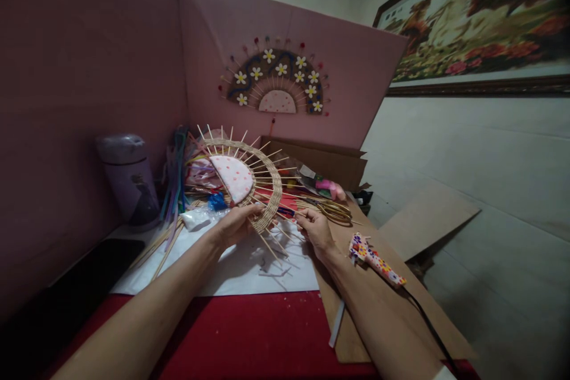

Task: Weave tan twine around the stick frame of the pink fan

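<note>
A half-round woven fan frame [276, 181] is held up in front of me. Its centre is a white half-disc with pink dots [234, 178], from which thin wooden sticks fan out through a woven cord band. My left hand [240, 222] grips its lower end, fingers closed round the band and the sticks' base. At the fan's right side, my right hand [314, 228] is closed in a pinch on what looks like a thin stick or strand; its exact kind is too fine to tell. White paper [222, 276] lies below, with small loose scraps on it.
A flowered glue gun [376, 258] with a black cord lies on a brown board [356, 338] at right. Gold-handled scissors [333, 212] are behind my right hand. A purple bottle [129, 181] stands left. A finished flowered fan [278, 68] hangs on the pink panel.
</note>
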Tool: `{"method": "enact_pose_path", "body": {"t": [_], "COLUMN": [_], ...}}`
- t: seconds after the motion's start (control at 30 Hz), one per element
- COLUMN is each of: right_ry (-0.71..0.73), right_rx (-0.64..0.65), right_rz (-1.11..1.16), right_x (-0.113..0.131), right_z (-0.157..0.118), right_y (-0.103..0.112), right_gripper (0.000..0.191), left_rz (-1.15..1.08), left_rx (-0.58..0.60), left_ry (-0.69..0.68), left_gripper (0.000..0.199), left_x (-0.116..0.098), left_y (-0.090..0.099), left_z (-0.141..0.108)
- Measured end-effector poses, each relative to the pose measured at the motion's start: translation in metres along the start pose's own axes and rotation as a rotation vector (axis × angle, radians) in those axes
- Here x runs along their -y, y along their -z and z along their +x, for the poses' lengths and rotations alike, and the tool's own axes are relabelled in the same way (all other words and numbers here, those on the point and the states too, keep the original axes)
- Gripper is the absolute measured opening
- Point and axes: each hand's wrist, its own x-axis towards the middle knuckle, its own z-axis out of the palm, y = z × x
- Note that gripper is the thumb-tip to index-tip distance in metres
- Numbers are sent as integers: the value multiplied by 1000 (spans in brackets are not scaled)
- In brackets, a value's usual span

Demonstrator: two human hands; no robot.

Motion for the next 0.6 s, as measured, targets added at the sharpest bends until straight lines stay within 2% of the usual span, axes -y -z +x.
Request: {"method": "enact_pose_path", "body": {"t": [0.3, 0.6], "right_ry": [-31, 127], "right_rx": [-42, -51], "right_rz": [69, -83], "right_x": [1, 0], "right_z": [-1, -1], "right_y": [-2, -3], "right_gripper": [28, 22], "left_rz": [-2, 13], "left_rx": [-23, -43], "left_ry": [-18, 8], "left_gripper": [22, 18], "left_x": [-1, -1], "left_y": [-1, -1], "left_z": [1, 1]}}
